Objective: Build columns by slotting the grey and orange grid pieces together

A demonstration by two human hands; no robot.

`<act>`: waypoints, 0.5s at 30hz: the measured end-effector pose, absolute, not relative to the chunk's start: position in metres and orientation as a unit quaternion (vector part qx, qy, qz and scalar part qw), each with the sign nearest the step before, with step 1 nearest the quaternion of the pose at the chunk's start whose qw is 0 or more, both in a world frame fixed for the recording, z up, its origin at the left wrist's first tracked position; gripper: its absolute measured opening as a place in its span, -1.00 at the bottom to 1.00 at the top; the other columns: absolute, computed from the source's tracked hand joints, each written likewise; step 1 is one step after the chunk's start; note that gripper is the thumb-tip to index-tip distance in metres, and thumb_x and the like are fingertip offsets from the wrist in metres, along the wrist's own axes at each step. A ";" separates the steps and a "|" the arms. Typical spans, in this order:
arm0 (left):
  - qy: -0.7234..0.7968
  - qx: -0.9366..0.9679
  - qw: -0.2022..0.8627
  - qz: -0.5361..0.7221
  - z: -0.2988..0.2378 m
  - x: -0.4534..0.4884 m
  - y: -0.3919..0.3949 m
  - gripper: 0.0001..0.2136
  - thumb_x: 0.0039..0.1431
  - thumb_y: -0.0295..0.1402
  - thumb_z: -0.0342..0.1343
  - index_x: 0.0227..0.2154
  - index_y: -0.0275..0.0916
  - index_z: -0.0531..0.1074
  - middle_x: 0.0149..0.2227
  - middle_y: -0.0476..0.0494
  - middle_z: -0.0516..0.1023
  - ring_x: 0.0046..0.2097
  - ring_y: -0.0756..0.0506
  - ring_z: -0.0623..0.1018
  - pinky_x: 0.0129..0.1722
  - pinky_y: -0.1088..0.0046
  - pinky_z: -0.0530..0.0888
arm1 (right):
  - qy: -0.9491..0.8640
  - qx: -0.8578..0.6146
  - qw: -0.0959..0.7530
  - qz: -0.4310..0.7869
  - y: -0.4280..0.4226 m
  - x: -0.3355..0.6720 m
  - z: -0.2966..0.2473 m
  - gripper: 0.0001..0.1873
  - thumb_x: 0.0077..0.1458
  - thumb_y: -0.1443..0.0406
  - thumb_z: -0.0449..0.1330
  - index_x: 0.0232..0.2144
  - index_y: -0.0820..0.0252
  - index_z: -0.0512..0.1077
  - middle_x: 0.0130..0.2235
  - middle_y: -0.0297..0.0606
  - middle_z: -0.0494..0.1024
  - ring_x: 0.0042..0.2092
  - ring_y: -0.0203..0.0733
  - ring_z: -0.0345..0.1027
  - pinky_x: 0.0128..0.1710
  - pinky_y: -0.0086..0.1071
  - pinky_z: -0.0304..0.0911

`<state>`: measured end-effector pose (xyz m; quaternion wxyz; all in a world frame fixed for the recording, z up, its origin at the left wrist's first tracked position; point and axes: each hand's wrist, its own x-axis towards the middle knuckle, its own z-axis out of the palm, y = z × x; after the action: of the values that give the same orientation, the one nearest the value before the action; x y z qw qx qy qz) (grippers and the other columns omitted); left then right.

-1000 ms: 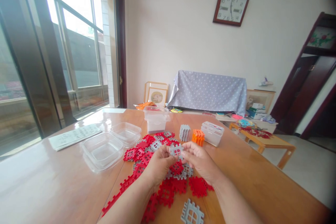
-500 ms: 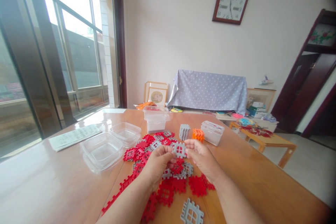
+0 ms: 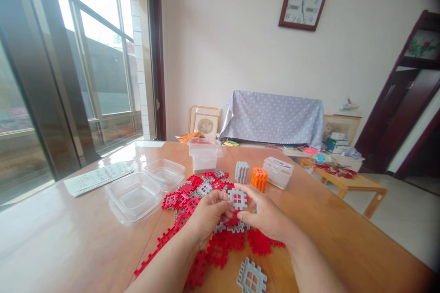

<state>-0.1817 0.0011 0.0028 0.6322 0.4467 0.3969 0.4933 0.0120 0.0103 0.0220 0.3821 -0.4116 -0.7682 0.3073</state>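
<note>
A grey notched window-pattern building tile is held up over the pile in the middle of the table. My left hand is closed, pinching the tile's left edge between thumb and fingers. At the other side, my right hand grips it, fingertips at the top edge and thumb by the lower edge. Beneath both hands lies a heap of red building tiles mixed with grey ones, partly hidden by my forearms. A separate grey tile rests flat near the front.
Behind the heap stand a grey tile stack and an orange tile stack. A clear box is to their right. Clear plastic trays and a paper sheet lie left; a lidded container stands at the back.
My right hand has shifted left, its fingers now reaching across the tile's top edge and its thumb below. My left hand keeps its pinch almost in place.
</note>
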 end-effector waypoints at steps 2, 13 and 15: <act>0.394 0.447 0.641 0.483 0.005 -0.182 -0.001 -0.68 -0.05 -0.22 0.36 -0.30 -0.23 0.39 -0.46 -0.01 0.53 -0.44 0.01 0.49 -0.38 0.50 0.35 | -0.771 -0.422 0.370 0.302 0.015 0.022 0.021 -0.35 -0.04 0.32 0.34 0.15 -0.01 0.44 0.13 -0.24 0.52 0.11 0.02 0.38 0.14 -0.16 0.25; 0.433 0.523 0.538 0.499 0.007 -0.193 0.005 -0.71 0.06 -0.16 0.28 -0.26 -0.23 0.40 -0.42 0.03 0.48 -0.40 0.01 0.42 -0.40 0.52 0.26 | -0.659 -0.552 0.348 0.374 0.047 0.088 -0.011 -0.49 -0.22 0.42 0.33 -0.12 0.08 0.50 -0.26 -0.34 0.60 -0.22 -0.10 0.45 -0.20 -0.31 0.31; 0.435 0.530 0.532 0.496 0.006 -0.193 0.006 -0.71 0.07 -0.14 0.27 -0.29 -0.22 0.40 -0.43 0.02 0.48 -0.42 0.01 0.41 -0.42 0.52 0.24 | -0.661 -0.556 0.333 0.379 0.048 0.087 -0.015 -0.51 -0.27 0.44 0.34 -0.18 0.08 0.53 -0.31 -0.36 0.58 -0.25 -0.11 0.43 -0.23 -0.34 0.29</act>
<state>-0.1929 0.0059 0.0055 0.5325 0.5304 0.4351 0.4958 0.0874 0.0478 -0.0149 0.3328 -0.5556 -0.6608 0.3793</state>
